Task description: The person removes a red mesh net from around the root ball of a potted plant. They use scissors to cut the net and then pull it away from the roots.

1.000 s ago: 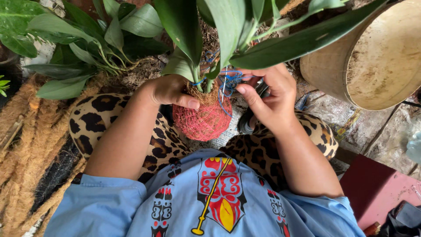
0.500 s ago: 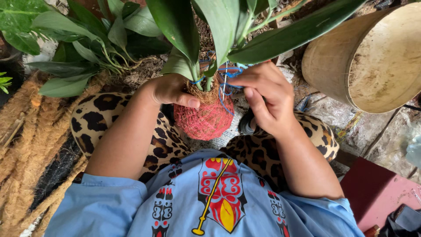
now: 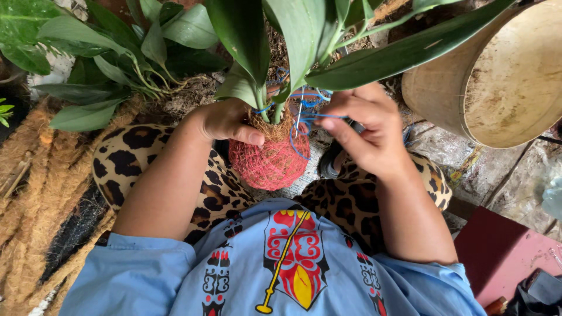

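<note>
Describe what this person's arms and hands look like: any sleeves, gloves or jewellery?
Both arms are bare from the short light-blue sleeves down. The left hand and right hand wear no gloves, and no rings, watch or bracelets show. The shirt front carries a red, yellow and black printed pattern.

**Netted root ball and blue string**

The root ball (image 3: 270, 161) is a round lump wrapped in red mesh netting, with brown fibrous strands bristling out of its top. It hangs upright above the lap, held at its upper left edge by the left grip (image 3: 225, 120), whose thumb presses against the netting. Long green leaves (image 3: 304, 35) rise from its crown and fan up and outward, above both grips. Thin blue string (image 3: 310, 114) loops loosely around the leaf bases and trails down the ball's right side; it runs to the right grip (image 3: 366, 131), which pinches it just beside the crown, to the ball's upper right.
</note>
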